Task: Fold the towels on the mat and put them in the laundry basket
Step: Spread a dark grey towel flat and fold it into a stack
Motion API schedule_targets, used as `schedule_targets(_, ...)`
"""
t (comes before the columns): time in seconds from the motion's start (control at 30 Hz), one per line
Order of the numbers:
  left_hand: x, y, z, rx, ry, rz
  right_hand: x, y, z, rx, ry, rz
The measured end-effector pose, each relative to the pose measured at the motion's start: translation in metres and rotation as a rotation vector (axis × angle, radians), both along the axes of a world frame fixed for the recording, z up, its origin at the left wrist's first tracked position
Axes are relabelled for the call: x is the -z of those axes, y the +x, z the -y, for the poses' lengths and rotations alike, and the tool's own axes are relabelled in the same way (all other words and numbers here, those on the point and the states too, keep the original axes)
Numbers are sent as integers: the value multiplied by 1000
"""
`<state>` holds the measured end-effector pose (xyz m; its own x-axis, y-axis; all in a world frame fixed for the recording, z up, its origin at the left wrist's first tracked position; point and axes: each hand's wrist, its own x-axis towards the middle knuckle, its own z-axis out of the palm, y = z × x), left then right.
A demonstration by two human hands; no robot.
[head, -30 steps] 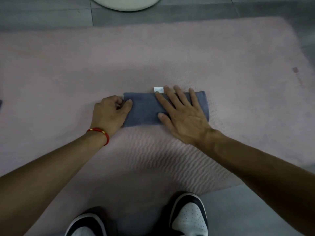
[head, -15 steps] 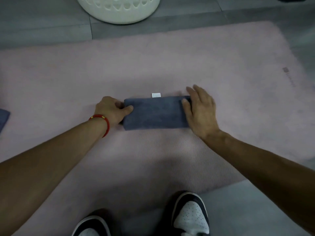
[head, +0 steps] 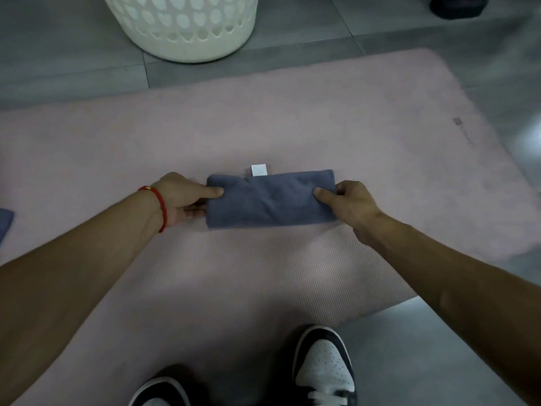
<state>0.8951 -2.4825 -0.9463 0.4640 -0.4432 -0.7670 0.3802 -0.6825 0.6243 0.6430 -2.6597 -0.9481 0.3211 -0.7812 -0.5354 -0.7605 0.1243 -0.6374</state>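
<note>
I am looking down at the folded blue towel (head: 270, 199), which is lying on the pink mat (head: 292, 127) with its long axis running left to right, straight across in front of me. My left hand (head: 183, 197) is pinching the left short end, thumb on top and fingers tucked beneath, while my right hand (head: 349, 202) is gripping the right short end the same way, so neither hand is free. A small white tag (head: 259, 169) is sticking out from the towel's far edge. The laundry basket (head: 183, 24) is standing on the grey floor beyond the mat's far edge, somewhat to the left, so I am judging that the towel has to travel away from me and leftward. The left hand is sitting nearer that basket, though both are holding equally. Another blue cloth (head: 5, 222) is peeking in at the left edge.
</note>
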Motion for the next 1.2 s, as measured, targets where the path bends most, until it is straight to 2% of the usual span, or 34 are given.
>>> schedule_targets(0.07,-3,1,-1,27,-47,-73,-6,-9,4,74,81,107)
schedule_targets(0.2,-9,-5,3,103,-137,-164,-11,-23,19,116,180,169)
schedule_targets(0.33,-17,-12,28,139,-240,-175,-17,-32,52,204,303,313)
schedule_targets(0.47,-18,-10,89,162,-315,-159,-25,-36,114,156,451,386)
schedule_targets(0.57,-15,-13,155,163,-359,-151,-26,-36,174,208,364,365)
schedule_targets(0.7,-1,-24,258,138,-419,-77,-25,-37,251,399,202,444)
schedule_targets(0.9,28,-53,376,-36,-444,-18,-16,-18,332,706,-128,587)
schedule_targets(0.97,36,-54,405,-55,-420,112,-9,-14,349,752,-150,645)
schedule_targets(1.07,40,-50,436,16,-355,402,-3,-12,373,768,-191,700)
schedule_targets(1.2,61,-39,462,141,-350,607,4,-2,410,772,-264,714)
